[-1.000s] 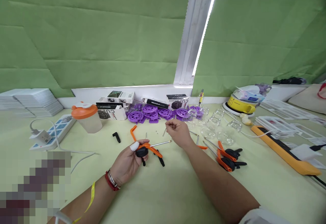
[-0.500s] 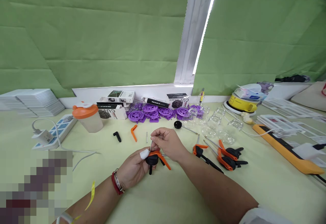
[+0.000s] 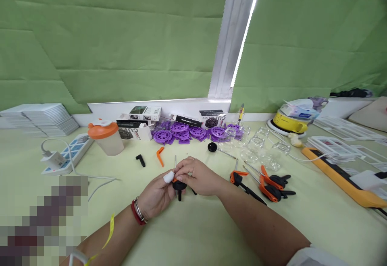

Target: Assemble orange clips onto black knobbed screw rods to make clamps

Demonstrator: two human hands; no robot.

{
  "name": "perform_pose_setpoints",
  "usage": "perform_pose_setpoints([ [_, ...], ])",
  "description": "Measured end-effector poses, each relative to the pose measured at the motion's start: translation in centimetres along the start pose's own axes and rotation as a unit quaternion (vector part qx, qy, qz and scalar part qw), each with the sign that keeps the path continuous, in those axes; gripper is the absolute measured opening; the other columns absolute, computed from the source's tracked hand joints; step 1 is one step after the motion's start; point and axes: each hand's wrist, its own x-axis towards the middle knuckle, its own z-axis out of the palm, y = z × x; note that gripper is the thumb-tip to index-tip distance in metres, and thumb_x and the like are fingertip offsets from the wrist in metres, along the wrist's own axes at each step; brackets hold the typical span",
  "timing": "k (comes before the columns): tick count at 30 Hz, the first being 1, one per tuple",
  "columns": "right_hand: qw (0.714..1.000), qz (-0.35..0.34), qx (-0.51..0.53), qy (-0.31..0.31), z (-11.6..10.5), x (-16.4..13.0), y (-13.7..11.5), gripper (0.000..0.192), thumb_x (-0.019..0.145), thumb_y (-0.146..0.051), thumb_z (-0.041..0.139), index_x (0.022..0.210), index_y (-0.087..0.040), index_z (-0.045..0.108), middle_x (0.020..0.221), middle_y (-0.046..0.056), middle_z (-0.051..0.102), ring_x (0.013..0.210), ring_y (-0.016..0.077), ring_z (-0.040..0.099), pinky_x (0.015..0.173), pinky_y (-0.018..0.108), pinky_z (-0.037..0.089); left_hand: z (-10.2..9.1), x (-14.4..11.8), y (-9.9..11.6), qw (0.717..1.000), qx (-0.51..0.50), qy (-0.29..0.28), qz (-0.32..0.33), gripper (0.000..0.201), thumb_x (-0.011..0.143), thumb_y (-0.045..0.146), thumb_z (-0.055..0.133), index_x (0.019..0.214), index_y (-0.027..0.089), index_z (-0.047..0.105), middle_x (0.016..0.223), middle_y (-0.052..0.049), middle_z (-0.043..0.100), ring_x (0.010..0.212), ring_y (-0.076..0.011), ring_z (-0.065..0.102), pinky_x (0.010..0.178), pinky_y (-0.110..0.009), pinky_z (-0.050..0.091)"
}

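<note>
Pale yellow-green table top fills the lower view, green paper backdrop behind it.

Long flat orange tool case lies far to my R, near the table edge. White power strip w/ blue sockets sits far L, a white plug in it. Stack of white flat cards behind that. Clear plastic shaker cup w/ orange lid stands upright just R of the strip. Heap of purple plastic wheels along the back, black-and-white cartons beside them.

Cluster of orange-and-black bar clamps w/ steel rods lies to the R of my hands, apart from them. Loose orange plastic lever and small black L-shaped handle piece lie on the table beyond my L hand, untouched.

My left hand is curled around a small black-and-orange clamp body, held just above the table at centre; thumb w/ white tape wrap presses on top. Black stub of the part pokes down below my fingers. My right hand is closed over the same part from the R side, fingertips pinched right at the orange bit next to the taped thumb. Both hands touch each other there. A thin steel pin sits among the fingertips; can't tell which fingers carry it.
</note>
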Motion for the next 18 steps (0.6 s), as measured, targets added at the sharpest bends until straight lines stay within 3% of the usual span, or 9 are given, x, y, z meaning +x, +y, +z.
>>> perform_pose_setpoints([
  [2, 0.999, -0.020, -0.020, -0.014, -0.6, -0.1, 0.0, 0.020, 0.085, -0.015, 0.051, 0.088, -0.022, 0.070, 0.108, 0.004, 0.064, 0.107, 0.0186, 0.053, 0.095, 0.037, 0.037, -0.1, 0.1, 0.1, 1.000, -0.011, 0.011, 0.006, 0.023, 0.085, 0.028, 0.055, 0.097, 0.012, 0.067, 0.089, -0.010, 0.064, 0.077, -0.0185, 0.057, 0.071, -0.032, 0.047],
  [5, 0.996, -0.019, -0.033, 0.082, -1.9, -0.3, 0.4, 0.020, 0.086, -0.019, 0.049, 0.097, -0.021, 0.066, 0.114, 0.007, 0.061, 0.108, 0.0195, 0.052, 0.092, 0.036, 0.039, -0.4, 0.3, 0.7, 0.998, -0.020, 0.051, 0.003, 0.025, 0.086, 0.025, 0.053, 0.102, 0.010, 0.065, 0.089, -0.010, 0.065, 0.074, -0.0176, 0.060, 0.071, -0.030, 0.049],
  [7, 0.983, 0.038, -0.033, 0.176, -2.7, -0.7, 1.1, 0.019, 0.087, -0.022, 0.047, 0.095, -0.018, 0.064, 0.098, 0.007, 0.064, 0.090, 0.0173, 0.057, 0.078, 0.031, 0.044, -0.8, 0.4, 1.2, 0.995, -0.029, 0.096, -0.006, 0.025, 0.086, 0.021, 0.050, 0.101, 0.008, 0.065, 0.087, -0.010, 0.066, 0.071, -0.0174, 0.061, 0.072, -0.030, 0.051],
  [9, 0.968, 0.128, -0.034, 0.215, -2.9, -1.2, 2.1, 0.018, 0.087, -0.026, 0.045, 0.086, -0.018, 0.062, 0.077, 0.004, 0.063, 0.068, 0.0146, 0.056, 0.060, 0.026, 0.042, -1.1, 0.7, 1.8, 0.989, -0.048, 0.143, -0.007, 0.023, 0.085, 0.016, 0.047, 0.094, 0.008, 0.066, 0.085, -0.011, 0.067, 0.071, -0.0178, 0.063, 0.074, -0.031, 0.052],
  [12, 0.958, 0.237, -0.060, 0.148, -1.9, -2.0, 3.4, 0.022, 0.084, -0.033, 0.049, 0.073, -0.017, 0.060, 0.064, 0.002, 0.059, 0.054, 0.0129, 0.050, 0.049, 0.024, 0.033, -1.6, 1.0, 2.2, 0.980, -0.070, 0.186, 0.007, 0.022, 0.084, 0.012, 0.045, 0.086, 0.008, 0.066, 0.086, -0.012, 0.068, 0.077, -0.0200, 0.065, 0.078, -0.033, 0.054],
  [18, 0.940, 0.294, -0.171, 0.021, 1.5, -2.4, 4.2, 0.030, 0.071, -0.047, 0.063, 0.075, -0.017, 0.062, 0.074, 0.007, 0.063, 0.061, 0.0164, 0.052, 0.050, 0.025, 0.027, -2.3, 1.2, 2.1, 0.977, -0.092, 0.192, 0.015, 0.020, 0.082, 0.008, 0.044, 0.083, 0.009, 0.064, 0.088, -0.014, 0.068, 0.075, -0.0200, 0.066, 0.082, -0.041, 0.055],
])
